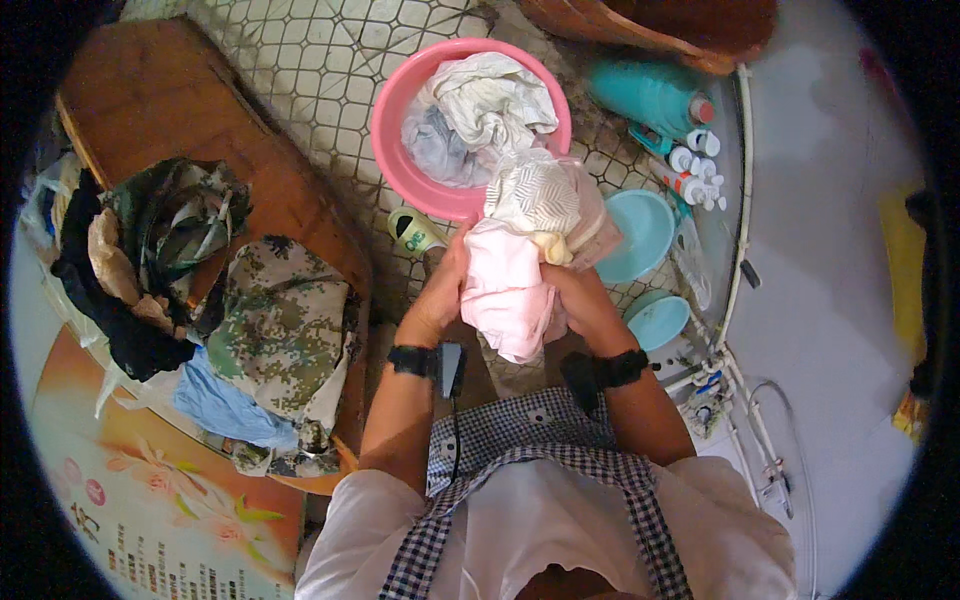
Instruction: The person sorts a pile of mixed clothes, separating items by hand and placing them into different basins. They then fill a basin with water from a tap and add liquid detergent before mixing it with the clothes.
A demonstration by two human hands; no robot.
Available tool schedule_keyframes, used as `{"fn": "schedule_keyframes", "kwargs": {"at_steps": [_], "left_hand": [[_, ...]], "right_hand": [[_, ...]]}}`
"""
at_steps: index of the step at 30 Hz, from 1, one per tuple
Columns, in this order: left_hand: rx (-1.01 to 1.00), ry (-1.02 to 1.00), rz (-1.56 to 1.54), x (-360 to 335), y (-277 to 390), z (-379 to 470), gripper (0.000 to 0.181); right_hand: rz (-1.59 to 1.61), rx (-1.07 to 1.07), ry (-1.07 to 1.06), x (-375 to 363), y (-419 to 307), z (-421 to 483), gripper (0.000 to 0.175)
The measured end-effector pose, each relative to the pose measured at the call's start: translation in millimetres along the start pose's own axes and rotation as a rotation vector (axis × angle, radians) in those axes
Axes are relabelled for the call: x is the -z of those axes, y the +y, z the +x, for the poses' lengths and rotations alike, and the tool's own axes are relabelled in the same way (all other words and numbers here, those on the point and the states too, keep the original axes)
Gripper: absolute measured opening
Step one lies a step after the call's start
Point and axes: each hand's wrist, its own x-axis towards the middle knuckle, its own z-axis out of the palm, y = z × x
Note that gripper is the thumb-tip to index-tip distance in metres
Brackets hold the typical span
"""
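Between my two hands is a bundle of pink cloth point(502, 285), together with a striped white cloth point(532, 191) and a bit of pale yellow cloth point(553, 247). My left hand point(448, 281) grips the bundle's left side, and my right hand point(574, 289) grips its right side. The far end of the bundle overlaps the near rim of a pink plastic basin point(386, 154). Inside that basin lie a crumpled white garment point(495, 94) and a grey-blue cloth point(442, 150). My fingers are partly hidden by the fabric.
A brown wooden board point(172, 97) at left bears camouflage clothing point(281, 330) and a black garment point(112, 315). At right are light blue basins point(637, 232), a teal bottle point(645, 94), several white-capped bottles point(697, 169) and pipes along the wall. A green slipper point(416, 231) is near the pink basin.
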Motion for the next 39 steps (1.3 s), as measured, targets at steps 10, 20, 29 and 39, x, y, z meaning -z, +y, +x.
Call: {"fn": "schedule_keyframes", "kwargs": {"at_steps": [10, 20, 29, 39], "left_hand": [[0.091, 0.033, 0.347, -94, 19, -59, 0.044], [-0.052, -0.287, 0.615, -169, 33, -99, 0.046], [-0.135, -0.628, 1.023, -246, -101, -118, 0.062], [0.201, -0.797, 0.891, -342, -299, -179, 0.089]], "right_hand": [[0.295, 0.226, 0.1, 5, 25, -49, 0.03], [0.499, 0.363, 0.125, 28, 1, -167, 0.029], [0.378, 0.65, 0.088, 177, 71, -256, 0.042], [0.685, 0.335, 0.309, 365, 214, -313, 0.035]]}}
